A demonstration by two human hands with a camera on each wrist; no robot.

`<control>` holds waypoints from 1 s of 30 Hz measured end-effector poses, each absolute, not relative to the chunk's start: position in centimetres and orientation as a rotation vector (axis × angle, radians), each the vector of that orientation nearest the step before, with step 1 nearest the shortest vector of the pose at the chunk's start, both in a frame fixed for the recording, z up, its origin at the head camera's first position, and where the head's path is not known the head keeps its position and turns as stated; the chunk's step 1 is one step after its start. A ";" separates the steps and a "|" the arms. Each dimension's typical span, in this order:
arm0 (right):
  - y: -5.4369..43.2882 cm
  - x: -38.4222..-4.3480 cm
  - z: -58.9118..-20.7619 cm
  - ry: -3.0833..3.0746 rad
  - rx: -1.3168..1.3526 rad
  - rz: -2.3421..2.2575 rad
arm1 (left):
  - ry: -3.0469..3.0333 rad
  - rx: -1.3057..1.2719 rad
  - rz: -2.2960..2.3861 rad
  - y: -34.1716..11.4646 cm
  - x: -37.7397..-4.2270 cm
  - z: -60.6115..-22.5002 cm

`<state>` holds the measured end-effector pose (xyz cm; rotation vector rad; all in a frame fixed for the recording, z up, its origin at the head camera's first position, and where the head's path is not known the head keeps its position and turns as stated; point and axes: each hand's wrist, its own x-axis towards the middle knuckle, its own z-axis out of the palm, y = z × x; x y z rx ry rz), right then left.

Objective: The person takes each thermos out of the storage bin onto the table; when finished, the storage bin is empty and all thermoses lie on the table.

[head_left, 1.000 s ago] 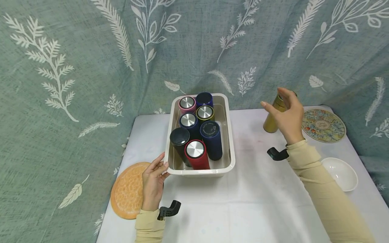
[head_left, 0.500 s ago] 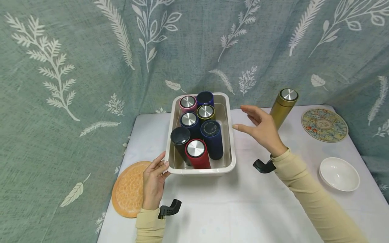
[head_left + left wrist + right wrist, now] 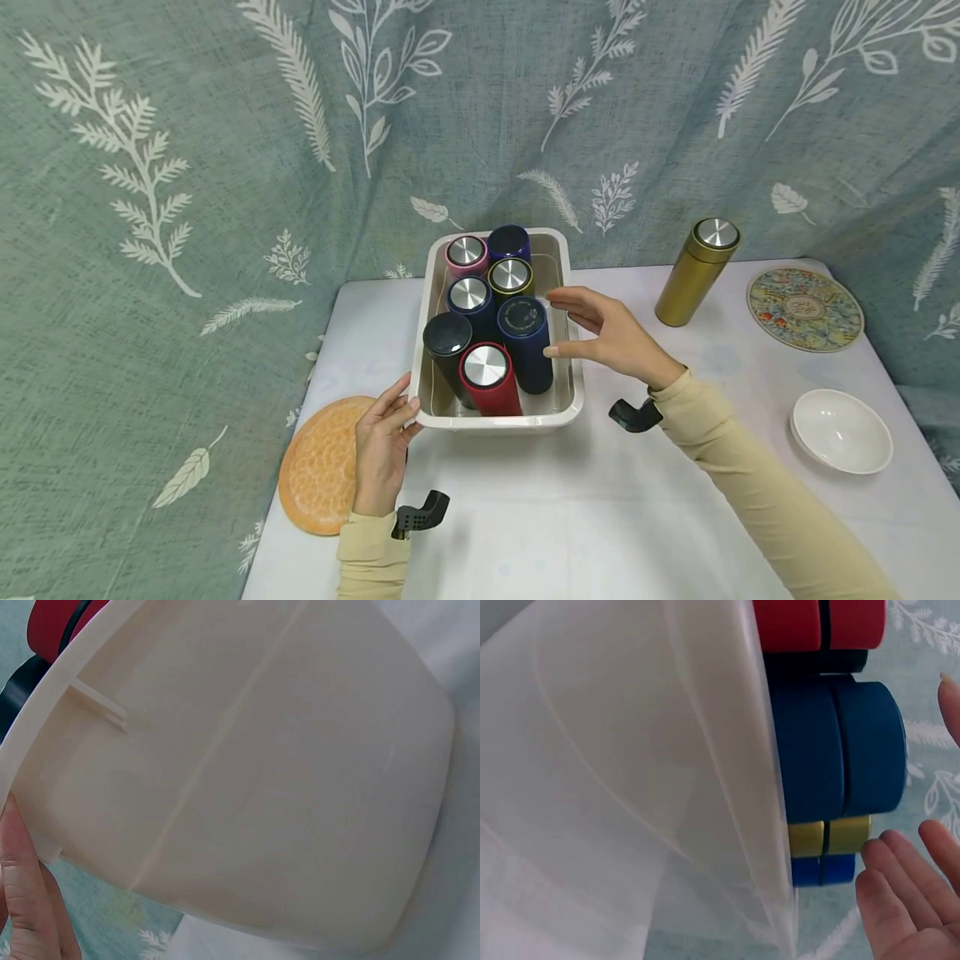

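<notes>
Two-handed work: with left hand [image 3: 381,460] pinching rim of plastic tub [image 3: 465,423] at seven o'clock, best hold steady; avoid nudging red flask [image 3: 492,383] inside at six; with right hand [image 3: 611,335], fingers wide and empty, ideally straddle dark-topped navy flask [image 3: 527,346], tub's three o'clock, squarely.

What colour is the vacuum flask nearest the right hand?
Dark blue vacuum flask; it shows best in the right wrist view.
</notes>
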<state>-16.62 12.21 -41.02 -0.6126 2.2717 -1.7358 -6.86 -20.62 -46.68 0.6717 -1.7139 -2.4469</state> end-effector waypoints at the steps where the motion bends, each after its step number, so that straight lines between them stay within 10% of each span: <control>1: 12.0 -16.7 -41.1 2.265 -0.618 -1.735 | -1.711 0.673 -2.448 -20.6 -6.9 -46.7; 30: 8.5 -18.2 -42.5 2.277 -0.606 -1.675 | -1.717 0.669 -2.453 -20.7 -7.0 -46.7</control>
